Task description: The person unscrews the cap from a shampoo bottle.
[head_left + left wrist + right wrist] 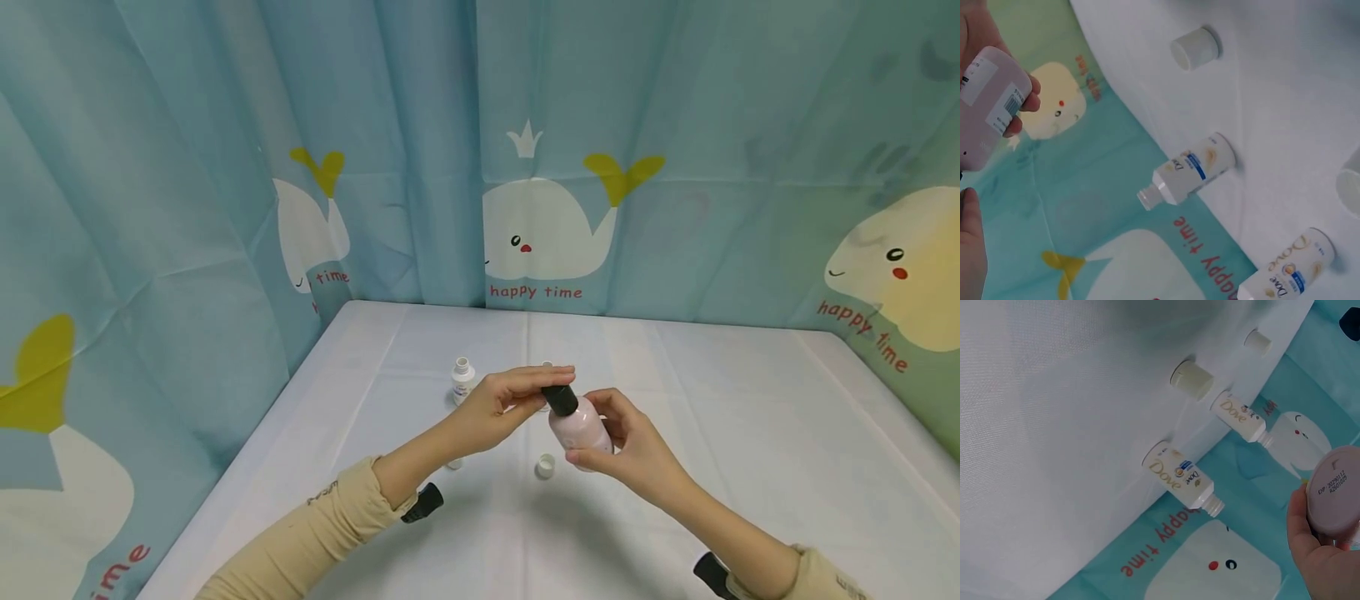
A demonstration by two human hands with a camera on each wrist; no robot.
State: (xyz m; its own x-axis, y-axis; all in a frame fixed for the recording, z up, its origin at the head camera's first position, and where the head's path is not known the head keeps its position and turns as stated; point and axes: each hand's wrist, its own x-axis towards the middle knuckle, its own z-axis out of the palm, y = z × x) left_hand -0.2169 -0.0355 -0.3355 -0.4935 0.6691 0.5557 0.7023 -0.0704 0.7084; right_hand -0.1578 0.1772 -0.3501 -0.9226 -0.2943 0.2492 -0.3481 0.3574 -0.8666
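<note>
My right hand (637,450) grips a pale pink bottle (580,427) by its body, above the table and tilted toward the left. Its black cap (561,401) points at my left hand (498,404), whose fingers lie across the cap while the thumb touches its side. In the right wrist view, the base of the pink bottle (1337,494) shows printed digits, with the right hand (1316,556) around it. Labels and a barcode show on the pink bottle (994,103) in the left wrist view. The left palm is hidden.
Two small white Dove bottles (1179,475) (1239,415) stand uncapped on the white-covered table (712,400). One is mostly behind my left hand in the head view. Two white caps (545,466) (455,463) lie nearer me. A blue whale-print curtain (420,208) borders the table.
</note>
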